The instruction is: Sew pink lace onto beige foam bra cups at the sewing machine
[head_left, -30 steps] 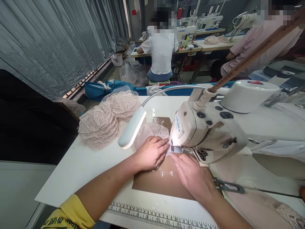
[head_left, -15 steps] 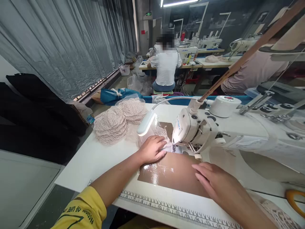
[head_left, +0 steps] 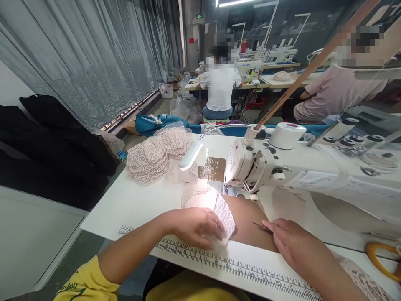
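Observation:
A pale pink lace piece (head_left: 226,211), shaped like a cup with a smooth inner panel, lies in front of the sewing machine (head_left: 242,163). My left hand (head_left: 200,228) rests over its near edge, fingers curled around the fabric and slightly blurred. Between the thumb and fingers of my right hand (head_left: 288,240) is a small pointed metal tool (head_left: 263,227), its tip towards the lace. Whether it is snips or tweezers I cannot tell. Under both hands lies a brown glossy sheet (head_left: 247,213) on the white table (head_left: 150,205).
Stacked lace pieces (head_left: 147,165) stand at the back left of the table. A lamp (head_left: 191,156) hangs beside the needle area. Printed ruler marks (head_left: 206,257) run along the front edge. Orange-handled scissors (head_left: 374,253) lie at the right. Two people sit beyond, near other machines.
My left hand has drawn the lace piece from beside the needle towards the front edge. The pointed tool now shows in my right hand, which has shifted slightly right and down.

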The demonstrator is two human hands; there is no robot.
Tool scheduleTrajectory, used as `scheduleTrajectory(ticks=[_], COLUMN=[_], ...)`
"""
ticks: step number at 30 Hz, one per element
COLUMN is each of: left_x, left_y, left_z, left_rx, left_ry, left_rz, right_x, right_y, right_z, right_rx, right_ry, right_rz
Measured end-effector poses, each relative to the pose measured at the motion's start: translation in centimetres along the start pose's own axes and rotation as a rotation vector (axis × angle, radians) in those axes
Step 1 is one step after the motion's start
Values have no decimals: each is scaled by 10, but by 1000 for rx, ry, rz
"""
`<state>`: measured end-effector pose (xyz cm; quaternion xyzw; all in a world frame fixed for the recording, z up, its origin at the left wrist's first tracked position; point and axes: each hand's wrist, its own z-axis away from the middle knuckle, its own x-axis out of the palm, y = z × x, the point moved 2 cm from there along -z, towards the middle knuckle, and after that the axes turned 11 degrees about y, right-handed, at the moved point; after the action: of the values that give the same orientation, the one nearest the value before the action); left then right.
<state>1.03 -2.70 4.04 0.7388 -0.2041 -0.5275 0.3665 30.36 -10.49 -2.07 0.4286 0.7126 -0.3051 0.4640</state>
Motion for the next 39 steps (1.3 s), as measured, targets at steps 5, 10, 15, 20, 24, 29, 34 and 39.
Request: scheduleTrajectory(ticks=[5,10,15,20,24,29,34,39], left_x=[-26,-38,-27,-19,-16,-14,-9,-2], left_y=[-14,-63,-87,-78,-70,-64,-63,-64], left_z=[-3,-11,-10,-9,-9,-7,-7,-10], left_rx=[-195,-507,-569,-558,-564,-536,-512,-494], left_ry=[377,515,489,476,446,380,354,317], left_rz=[-13,87,272,450,620,801,832,870], right_x=[-11,-26,-24,-13,-5,7,7,0], right_y=[0,3,-6,-40,-58,-60,-65,-78], right_z=[1,7,6,-29,-63,-86,-95,-103], right_rx=[77,35,141,266,355,358,408,441], right_ry=[169,235,163,54,61,68,-34,-38], right_rz=[-40,-16,-83,-332,-492,-638,-718,-825])
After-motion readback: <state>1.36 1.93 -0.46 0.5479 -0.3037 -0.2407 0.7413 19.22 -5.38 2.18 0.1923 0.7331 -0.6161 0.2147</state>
